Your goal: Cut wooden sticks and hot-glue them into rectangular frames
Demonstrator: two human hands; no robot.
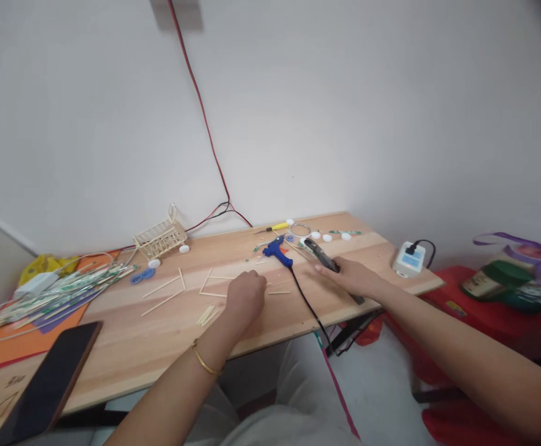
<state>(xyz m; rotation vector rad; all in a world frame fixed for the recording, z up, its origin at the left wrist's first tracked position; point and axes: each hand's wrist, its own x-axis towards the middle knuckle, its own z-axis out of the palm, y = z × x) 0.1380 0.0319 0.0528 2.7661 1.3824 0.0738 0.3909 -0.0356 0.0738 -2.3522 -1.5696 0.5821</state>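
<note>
A dark, glossy phone (49, 387) lies flat at the near left corner of the pale wooden tabletop (158, 347), its edge over a sheet of orange paper (5, 350). Behind it a loose sheaf of thin straws and sticks (51, 296) fans out, with a white adapter (35, 284) and a crumpled yellow bag (47, 265) at the back. Further right, near the wall, stands a small cart of glued sticks (160, 237), slatted and boxy, with round white caps (153, 263) and flat blue caps (142, 275) just in front. Bare sticks (163, 286) lie scattered across the middle.

The left hand (246, 296), a gold bangle (205, 364) on its wrist, rests knuckles up among these sticks with its fingers curled under; whether they pinch a stick is hidden. Just beyond it lies a blue glue gun (277, 251), its black cord (307, 303) trailing between the two hands and off the near edge. A thin red wire (205, 124) runs down the white wall behind.

The right hand (351, 275) lies over the handle of a dark tool (321, 254), fingers stretched along it; I cannot tell if they close round it. More white caps (326, 237) sit behind. A white plug box (409, 259) occupies the right corner, beside a red stool (484, 310)
</note>
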